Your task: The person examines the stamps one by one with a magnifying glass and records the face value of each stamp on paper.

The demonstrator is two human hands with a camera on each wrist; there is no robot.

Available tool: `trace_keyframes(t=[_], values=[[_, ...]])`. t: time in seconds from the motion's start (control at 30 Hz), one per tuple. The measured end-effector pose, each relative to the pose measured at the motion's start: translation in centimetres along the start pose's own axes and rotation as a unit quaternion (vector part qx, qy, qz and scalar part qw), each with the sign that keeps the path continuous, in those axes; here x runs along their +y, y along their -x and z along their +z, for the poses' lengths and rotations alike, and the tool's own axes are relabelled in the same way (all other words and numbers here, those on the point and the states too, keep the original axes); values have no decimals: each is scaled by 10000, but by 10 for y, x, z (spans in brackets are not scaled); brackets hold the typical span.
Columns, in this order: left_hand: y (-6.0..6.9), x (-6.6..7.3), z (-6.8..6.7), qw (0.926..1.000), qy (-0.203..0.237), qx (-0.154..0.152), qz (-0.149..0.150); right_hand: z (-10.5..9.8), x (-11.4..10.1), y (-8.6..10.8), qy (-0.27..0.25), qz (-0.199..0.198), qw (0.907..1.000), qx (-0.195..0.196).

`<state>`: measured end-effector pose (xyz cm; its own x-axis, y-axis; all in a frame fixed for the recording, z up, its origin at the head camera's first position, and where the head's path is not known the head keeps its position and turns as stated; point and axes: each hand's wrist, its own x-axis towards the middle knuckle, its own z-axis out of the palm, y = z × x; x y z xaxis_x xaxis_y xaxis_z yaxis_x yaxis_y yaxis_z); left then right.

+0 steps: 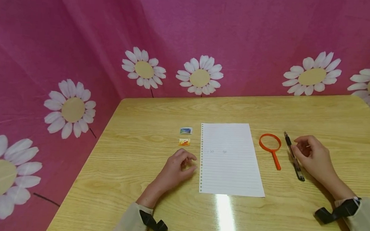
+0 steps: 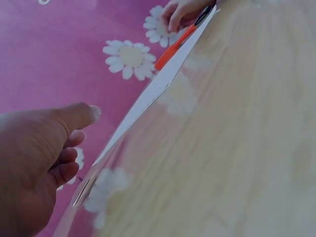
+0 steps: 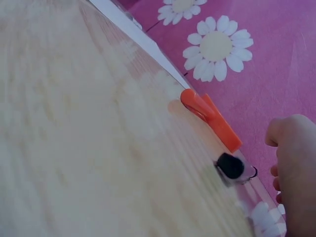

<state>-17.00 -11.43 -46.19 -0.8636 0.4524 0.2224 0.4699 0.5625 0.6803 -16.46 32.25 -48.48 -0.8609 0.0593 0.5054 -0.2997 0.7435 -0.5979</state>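
Observation:
A sheet of lined paper (image 1: 229,172) with punched holes along its left edge lies on the table; faint handwritten figures show on it. Just left of the sheet is my left hand (image 1: 177,168), fingers loosely bent and holding nothing. Beyond that hand lie two small stamp-like pictures, a blue-green one (image 1: 186,130) and a yellow-red one (image 1: 184,142). My right hand (image 1: 317,158) hovers beside a black pen (image 1: 295,161), loosely curved around nothing. Whether it touches the pen cannot be told from the head view; the right wrist view shows a gap.
Between paper and pen lies an orange magnifying glass (image 1: 274,155), handle toward me. The wooden table (image 1: 134,137) meets a pink flowered cloth (image 1: 244,45) at its far and left edges. Black wrist straps (image 1: 339,211) sit over both sleeves.

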Motion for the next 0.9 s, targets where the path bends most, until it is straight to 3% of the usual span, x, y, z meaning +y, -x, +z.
trace_keyframes(t=[0.27, 0.57, 0.77, 0.9], values=[[-11, -16, -10, 9989, -37, 474, 60, 1, -4, 4, 113, -130, 9998, 95], [-27, -33, -20, 9969, -24, 782, -40, 9, -13, 9, 297, -717, 9966, 261], [-44, -46, -27, 9942, -85, 1042, -241, 13, -23, 10, 385, -1180, 9912, 470], [-54, -56, -32, 9927, -33, 1114, -456, 16, -27, 12, 438, -1287, 9890, 586]])
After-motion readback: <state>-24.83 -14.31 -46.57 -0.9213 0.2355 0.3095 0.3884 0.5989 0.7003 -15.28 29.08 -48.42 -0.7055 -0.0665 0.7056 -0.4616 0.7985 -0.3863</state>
